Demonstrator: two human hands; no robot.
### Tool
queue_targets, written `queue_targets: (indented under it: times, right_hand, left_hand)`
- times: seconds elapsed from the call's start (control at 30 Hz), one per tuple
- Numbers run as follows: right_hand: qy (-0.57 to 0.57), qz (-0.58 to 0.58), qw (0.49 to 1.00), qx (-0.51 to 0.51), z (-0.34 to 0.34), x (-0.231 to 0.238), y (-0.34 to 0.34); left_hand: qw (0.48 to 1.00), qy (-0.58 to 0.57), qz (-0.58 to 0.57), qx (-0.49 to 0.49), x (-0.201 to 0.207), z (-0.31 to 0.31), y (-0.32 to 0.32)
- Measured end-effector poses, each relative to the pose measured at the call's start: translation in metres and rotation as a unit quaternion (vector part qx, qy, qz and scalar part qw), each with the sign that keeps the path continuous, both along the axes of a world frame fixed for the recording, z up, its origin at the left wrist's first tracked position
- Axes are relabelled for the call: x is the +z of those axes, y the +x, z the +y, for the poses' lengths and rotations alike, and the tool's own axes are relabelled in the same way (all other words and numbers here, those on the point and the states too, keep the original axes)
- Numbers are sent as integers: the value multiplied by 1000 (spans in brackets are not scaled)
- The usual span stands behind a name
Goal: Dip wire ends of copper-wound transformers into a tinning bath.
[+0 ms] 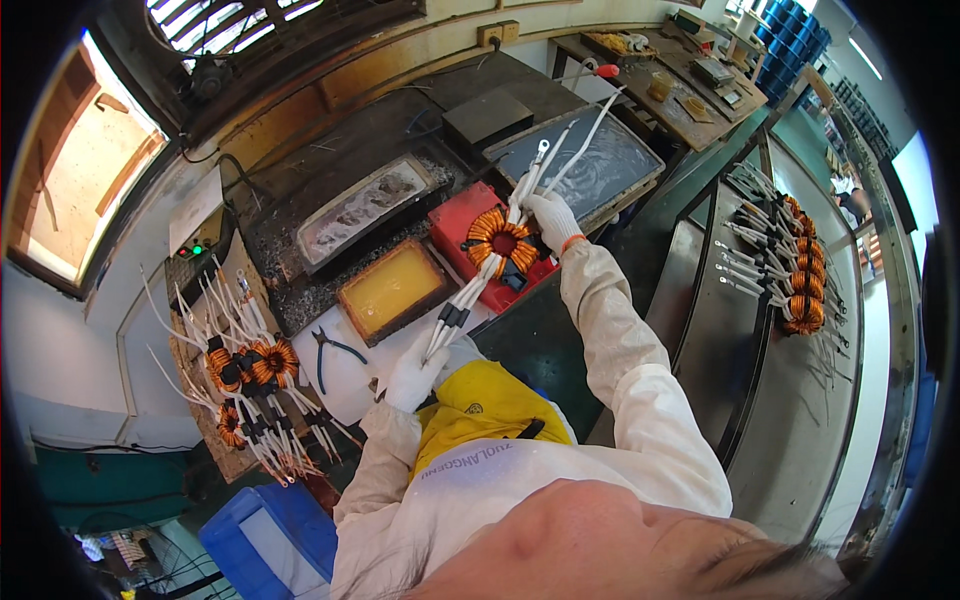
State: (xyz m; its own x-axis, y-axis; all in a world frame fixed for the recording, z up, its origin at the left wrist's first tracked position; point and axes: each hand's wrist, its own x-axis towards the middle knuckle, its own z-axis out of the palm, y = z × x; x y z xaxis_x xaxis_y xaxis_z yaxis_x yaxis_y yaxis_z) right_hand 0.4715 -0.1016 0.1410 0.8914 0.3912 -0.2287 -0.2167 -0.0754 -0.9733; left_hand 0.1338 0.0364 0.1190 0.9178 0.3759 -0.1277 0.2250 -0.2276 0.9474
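A toroidal coil (497, 243) wound with copper wire hangs between my gloved hands, above a red box (462, 212). My left hand (408, 378) is closed on its lower white leads, which carry black sleeves. My right hand (552, 220) grips the white leads at the coil's upper side; these run up past the fingers, one ending in a metal lug. Nearest my left hand on the white surface lie dark-handled cutters (336, 355). Beyond them sits a rectangular tray of yellow material (395, 288).
A long trough with a silvery, crusted surface (365, 212) lies behind the yellow tray. At left, several coils with leads (262, 362) crowd a board; more coils (805, 275) lie on a metal cart at right. A grey shallow tray (590, 160) and a blue bin (270, 545) flank me.
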Motion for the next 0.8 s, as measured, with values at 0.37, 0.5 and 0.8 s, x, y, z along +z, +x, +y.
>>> queue_targets:
  times: [0.37,0.5,0.8]
  right_hand:
    - [369,169,913,-43,1,25,-3]
    - [453,247,853,-79,-4,8,-4]
    - [440,232,866,-54,-28,-10,-2]
  left_hand:
    - [922,385,36,-19,61,18,12]
    - [909,414,38,-36,54,30,20]
    - [932,349,61,-74,60,39,30]
